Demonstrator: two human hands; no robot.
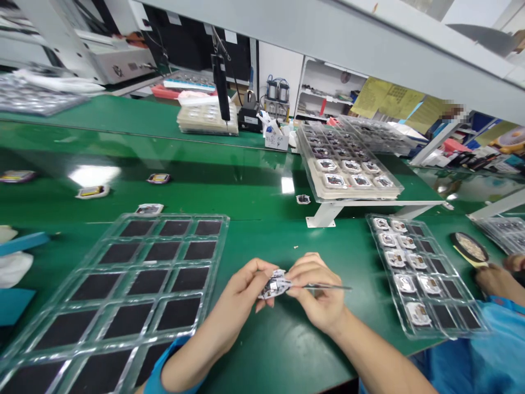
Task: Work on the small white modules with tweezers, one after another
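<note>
Over the green bench, my left hand (248, 287) grips a small white electronic assembly (274, 285) between thumb and fingers. My right hand (318, 287) is closed around slim metal tweezers (334, 287), their back end pointing right. The front of the tweezers is hidden by my fingers, which are right at the assembly's edge; I cannot tell if the tips touch it. To my left lies a clear plastic tray (223, 241) with dark-lined compartments and no parts in them. A clear tray (394, 306) on the right holds several similar white assemblies in its left columns.
A white-legged shelf (324, 216) bears stacked trays of assemblies (353, 191). Several units sit along the bench's back strip, including one unit (303, 199). A black electric screwdriver (220, 82) hangs above. At right are a co-worker's hand (498, 282) and a round dish (470, 246).
</note>
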